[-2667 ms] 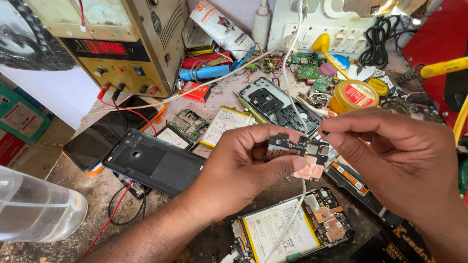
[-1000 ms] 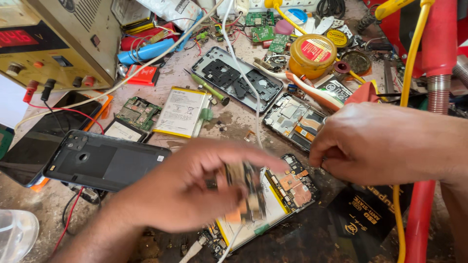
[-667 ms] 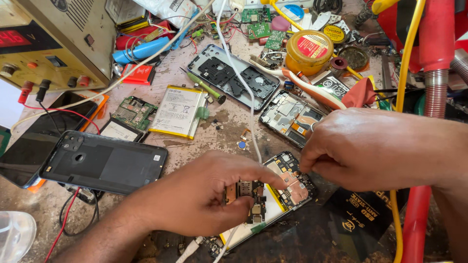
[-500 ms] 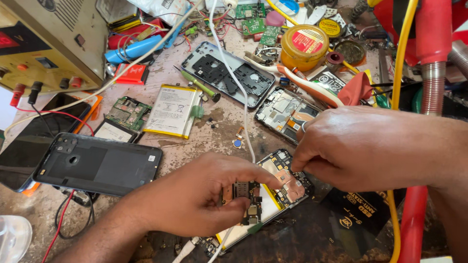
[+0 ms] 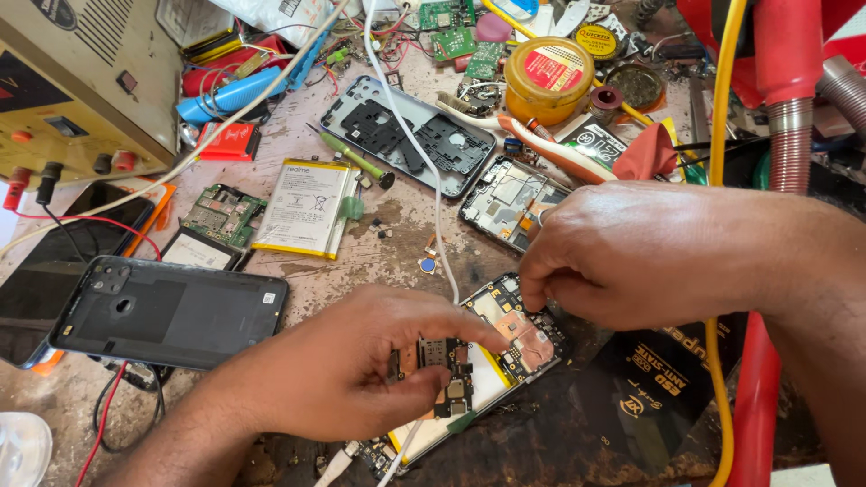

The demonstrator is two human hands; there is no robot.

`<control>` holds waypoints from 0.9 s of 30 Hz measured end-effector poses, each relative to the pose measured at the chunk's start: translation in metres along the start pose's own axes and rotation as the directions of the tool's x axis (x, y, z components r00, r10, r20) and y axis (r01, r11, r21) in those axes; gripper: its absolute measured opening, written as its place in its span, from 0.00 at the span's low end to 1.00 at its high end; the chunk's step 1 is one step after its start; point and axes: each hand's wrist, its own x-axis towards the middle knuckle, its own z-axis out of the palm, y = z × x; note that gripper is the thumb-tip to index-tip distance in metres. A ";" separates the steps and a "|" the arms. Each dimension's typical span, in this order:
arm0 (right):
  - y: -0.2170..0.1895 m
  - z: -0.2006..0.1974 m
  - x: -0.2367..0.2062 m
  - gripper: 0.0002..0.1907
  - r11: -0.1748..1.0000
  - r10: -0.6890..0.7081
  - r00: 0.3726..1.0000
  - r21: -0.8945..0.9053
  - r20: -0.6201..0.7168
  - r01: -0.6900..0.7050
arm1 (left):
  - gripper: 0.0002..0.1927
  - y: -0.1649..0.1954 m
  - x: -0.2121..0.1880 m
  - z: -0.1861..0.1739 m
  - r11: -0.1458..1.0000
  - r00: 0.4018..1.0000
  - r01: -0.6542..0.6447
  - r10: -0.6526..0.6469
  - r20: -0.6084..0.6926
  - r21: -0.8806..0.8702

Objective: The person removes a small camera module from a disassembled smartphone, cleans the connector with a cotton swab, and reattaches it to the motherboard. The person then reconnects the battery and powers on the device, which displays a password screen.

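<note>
My left hand [image 5: 352, 374] pinches a small dark circuit board [image 5: 446, 370] between thumb and fingers, low over an opened phone [image 5: 505, 338] that lies on the bench with its yellow-white battery and copper shield showing. My right hand [image 5: 649, 252] hovers just right of it, fingers curled down onto the phone's upper edge; I cannot see whether anything is between them. A white cable [image 5: 424, 171] runs down the bench and passes under my left hand.
A dark phone back cover [image 5: 171, 311] lies at the left. A loose battery [image 5: 302, 207], a green board [image 5: 221, 216], a grey phone frame [image 5: 406, 135], another opened phone [image 5: 505, 198], a yellow tin [image 5: 548, 77], a bench power supply [image 5: 81, 81] and a red hose [image 5: 785, 108] crowd the bench.
My left hand brought the small board down from mid-air to just above the opened phone. My right hand moved left and closed in on the phone's upper edge.
</note>
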 end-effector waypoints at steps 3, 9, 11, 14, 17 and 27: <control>0.014 0.000 0.002 0.14 0.968 -0.242 0.965 0.051 -0.105 0.248 | 0.28 -0.002 -0.002 0.002 0.976 0.988 -0.148 0.153 -0.019 0.160; 0.026 -0.004 0.010 0.16 0.968 -0.249 0.967 -0.008 0.063 0.250 | 0.29 -0.010 -0.007 -0.001 0.979 0.982 -0.188 0.190 -0.018 0.082; 0.022 -0.006 0.010 0.16 0.963 -0.268 0.962 -0.019 0.045 0.269 | 0.27 -0.013 -0.008 -0.003 0.985 0.989 -0.148 0.150 -0.010 0.085; 0.016 -0.007 0.011 0.18 0.993 -0.108 0.987 -0.043 0.117 0.114 | 0.25 -0.014 -0.012 -0.005 0.987 0.989 -0.148 0.149 -0.006 0.060; 0.017 -0.008 0.012 0.18 0.992 -0.117 0.989 -0.044 0.095 0.121 | 0.26 -0.016 -0.012 -0.008 0.992 0.992 -0.125 0.124 0.008 0.030; 0.046 0.007 -0.007 0.24 0.937 -0.315 0.943 0.125 -0.107 0.327 | 0.26 -0.013 -0.010 -0.014 0.978 0.999 0.035 -0.032 0.021 -0.205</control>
